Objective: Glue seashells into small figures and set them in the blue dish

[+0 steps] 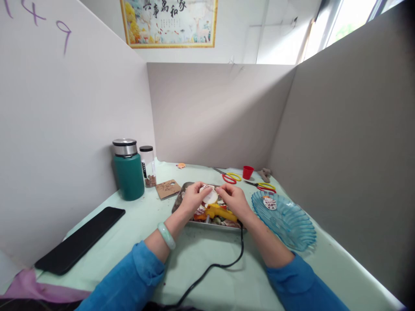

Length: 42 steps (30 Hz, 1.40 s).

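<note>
Over a metal tray filled with several shells and small pieces, both my hands meet on a white scallop shell. My left hand, with a jade bangle on the wrist, pinches the shell's left edge. My right hand pinches its right edge. A yellow glue gun lies across the tray just below my hands, and its black cord runs toward me over the pale green table cover.
A blue glass dish with one patterned shell stands at the right. Two scissors and a red cup lie behind. A green flask, a jar, a brown card and a black phone occupy the left. Partition walls enclose the table.
</note>
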### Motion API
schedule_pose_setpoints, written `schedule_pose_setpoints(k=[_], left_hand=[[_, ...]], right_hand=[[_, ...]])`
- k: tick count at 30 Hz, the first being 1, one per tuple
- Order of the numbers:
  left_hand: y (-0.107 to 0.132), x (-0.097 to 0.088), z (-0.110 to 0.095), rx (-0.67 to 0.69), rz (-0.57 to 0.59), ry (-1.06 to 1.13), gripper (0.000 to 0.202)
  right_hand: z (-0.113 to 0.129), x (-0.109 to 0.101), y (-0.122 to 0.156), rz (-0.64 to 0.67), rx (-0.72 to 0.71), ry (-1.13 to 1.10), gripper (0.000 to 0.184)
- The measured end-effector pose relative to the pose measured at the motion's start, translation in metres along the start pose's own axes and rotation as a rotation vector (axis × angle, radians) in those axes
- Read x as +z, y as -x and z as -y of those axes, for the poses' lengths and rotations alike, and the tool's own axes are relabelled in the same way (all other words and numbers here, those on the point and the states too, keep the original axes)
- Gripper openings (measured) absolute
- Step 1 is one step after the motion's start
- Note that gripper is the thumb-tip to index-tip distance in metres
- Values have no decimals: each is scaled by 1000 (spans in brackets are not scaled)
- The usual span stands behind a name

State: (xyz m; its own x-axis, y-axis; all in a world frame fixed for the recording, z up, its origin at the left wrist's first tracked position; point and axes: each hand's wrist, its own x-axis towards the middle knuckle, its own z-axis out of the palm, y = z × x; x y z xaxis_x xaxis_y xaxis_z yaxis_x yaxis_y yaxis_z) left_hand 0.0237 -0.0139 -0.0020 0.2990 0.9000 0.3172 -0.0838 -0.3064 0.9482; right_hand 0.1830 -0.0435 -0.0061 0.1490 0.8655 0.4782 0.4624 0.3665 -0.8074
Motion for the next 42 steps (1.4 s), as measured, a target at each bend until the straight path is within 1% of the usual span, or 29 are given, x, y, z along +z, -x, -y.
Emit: schedule_pose_setpoints(k=[9, 17, 23, 28, 34, 38, 42], left_hand=[[0, 2, -2, -6, 14, -10, 32], [0, 2, -2, 26, -42, -20, 27], [1, 0, -5, 14, -54, -22, 25], [1, 2, -5, 0, -27, 2, 27], [3, 4, -5, -31, 50, 34, 33], [2, 3, -4, -13, 57, 55, 34], [2, 1, -5, 9, 47, 74, 35]], right_hand=[[-4, -1, -1, 9, -4, 22, 30], [3, 1, 3, 59, -15, -15, 27], [5, 2, 3, 82, -13, -25, 27], [4, 2, 3, 63, -2, -23, 28], [-2, 1, 0, -5, 6, -8, 32], [-2, 1, 0, -14, -2, -9, 37], [2, 3, 2, 13, -38, -2, 34]])
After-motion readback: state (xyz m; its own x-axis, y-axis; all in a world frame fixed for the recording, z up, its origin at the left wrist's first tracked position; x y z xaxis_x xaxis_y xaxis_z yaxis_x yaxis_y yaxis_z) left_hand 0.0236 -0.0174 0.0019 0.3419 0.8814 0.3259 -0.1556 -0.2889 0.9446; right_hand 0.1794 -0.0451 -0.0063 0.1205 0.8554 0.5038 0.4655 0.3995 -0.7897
